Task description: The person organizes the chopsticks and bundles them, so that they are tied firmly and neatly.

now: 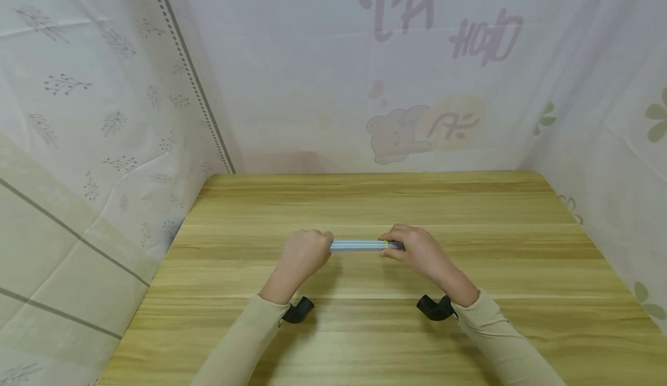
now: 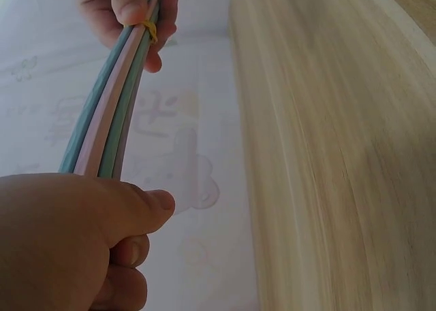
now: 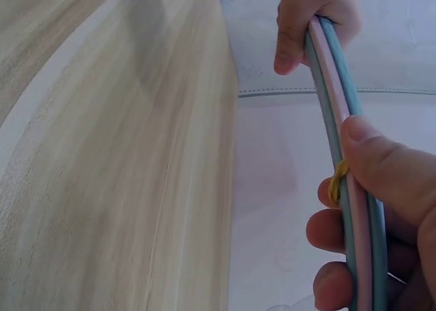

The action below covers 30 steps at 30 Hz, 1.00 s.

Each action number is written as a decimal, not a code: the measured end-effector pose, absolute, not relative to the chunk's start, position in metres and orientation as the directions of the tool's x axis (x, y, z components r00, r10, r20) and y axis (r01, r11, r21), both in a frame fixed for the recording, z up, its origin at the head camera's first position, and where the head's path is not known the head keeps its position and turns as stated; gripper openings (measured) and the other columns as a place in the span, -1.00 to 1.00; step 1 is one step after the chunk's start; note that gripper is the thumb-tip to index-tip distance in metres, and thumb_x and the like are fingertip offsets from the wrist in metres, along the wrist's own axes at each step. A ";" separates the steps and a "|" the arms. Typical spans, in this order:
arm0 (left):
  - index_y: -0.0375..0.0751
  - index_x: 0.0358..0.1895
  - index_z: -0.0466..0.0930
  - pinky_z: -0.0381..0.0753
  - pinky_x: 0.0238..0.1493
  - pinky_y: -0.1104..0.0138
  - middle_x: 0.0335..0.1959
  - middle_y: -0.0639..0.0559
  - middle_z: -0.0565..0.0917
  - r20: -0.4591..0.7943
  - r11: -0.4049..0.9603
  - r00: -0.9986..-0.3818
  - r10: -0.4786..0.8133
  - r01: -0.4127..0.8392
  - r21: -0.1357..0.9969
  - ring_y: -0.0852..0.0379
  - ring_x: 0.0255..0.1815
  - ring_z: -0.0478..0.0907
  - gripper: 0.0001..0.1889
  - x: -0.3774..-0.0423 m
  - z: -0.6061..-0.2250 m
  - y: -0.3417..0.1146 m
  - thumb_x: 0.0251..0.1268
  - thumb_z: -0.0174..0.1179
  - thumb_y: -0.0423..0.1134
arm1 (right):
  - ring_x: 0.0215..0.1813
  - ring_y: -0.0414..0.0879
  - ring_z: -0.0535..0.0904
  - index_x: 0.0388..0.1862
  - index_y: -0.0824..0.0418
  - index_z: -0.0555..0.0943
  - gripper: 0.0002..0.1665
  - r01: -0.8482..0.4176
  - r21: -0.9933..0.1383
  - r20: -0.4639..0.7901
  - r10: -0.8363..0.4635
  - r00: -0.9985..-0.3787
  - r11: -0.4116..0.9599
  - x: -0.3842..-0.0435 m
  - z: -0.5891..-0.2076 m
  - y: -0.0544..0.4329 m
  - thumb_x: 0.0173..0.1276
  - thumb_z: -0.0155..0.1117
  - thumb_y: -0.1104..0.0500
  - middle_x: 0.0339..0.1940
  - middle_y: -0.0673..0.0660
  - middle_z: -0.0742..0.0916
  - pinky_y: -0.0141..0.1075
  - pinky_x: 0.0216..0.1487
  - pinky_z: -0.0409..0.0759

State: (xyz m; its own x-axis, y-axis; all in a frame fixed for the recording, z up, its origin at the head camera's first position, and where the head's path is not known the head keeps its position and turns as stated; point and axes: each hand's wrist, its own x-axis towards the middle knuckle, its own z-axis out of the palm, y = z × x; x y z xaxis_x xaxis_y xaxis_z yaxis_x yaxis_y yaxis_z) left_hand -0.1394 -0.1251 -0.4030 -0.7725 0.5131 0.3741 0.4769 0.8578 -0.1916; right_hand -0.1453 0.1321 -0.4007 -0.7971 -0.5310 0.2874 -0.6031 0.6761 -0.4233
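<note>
A bundle of slim pencils [image 1: 356, 245] in pastel blue, pink and green spans the space between both hands, above the table. My left hand [image 1: 306, 252] grips one end in a fist, hiding that end. At the other end, my right hand [image 1: 423, 253] holds the bundle between thumb and fingers. Close to the right thumb, a yellow rubber band [image 3: 336, 182] goes round the pencils. In the left wrist view the pencils [image 2: 109, 113] lie tightly side by side, running from the left fist up to the right hand.
Beneath the hands is a wood-grain table [image 1: 375, 201] with rounded far corners. Printed cloth curtains [image 1: 312, 73] hang behind it and along both sides. A black wrist mount [image 1: 299, 311] sticks out from the left sleeve, and another black mount [image 1: 435, 308] from the right.
</note>
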 end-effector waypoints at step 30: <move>-0.05 -0.71 0.32 -0.06 -0.76 0.47 -0.82 0.18 0.21 0.376 0.860 -0.773 0.511 0.467 -0.207 0.28 -0.74 -0.04 -0.61 -0.142 -0.405 -0.122 0.00 0.40 -0.22 | -0.35 -0.26 0.50 -0.14 0.19 0.69 -0.71 -0.581 -0.436 0.220 -0.545 -0.809 0.687 -0.150 -0.398 0.147 0.20 0.37 0.07 -0.29 -0.02 0.67 -0.36 -0.32 0.52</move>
State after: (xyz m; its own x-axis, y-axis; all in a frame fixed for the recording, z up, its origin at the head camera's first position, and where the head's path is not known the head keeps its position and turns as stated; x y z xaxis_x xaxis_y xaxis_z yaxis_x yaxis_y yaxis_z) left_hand -0.1418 -0.1216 -0.4053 -0.7731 0.5108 0.3761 0.4671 0.8596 -0.2071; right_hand -0.1497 0.1473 -0.3975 -0.8093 -0.5447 0.2200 -0.5810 0.6873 -0.4360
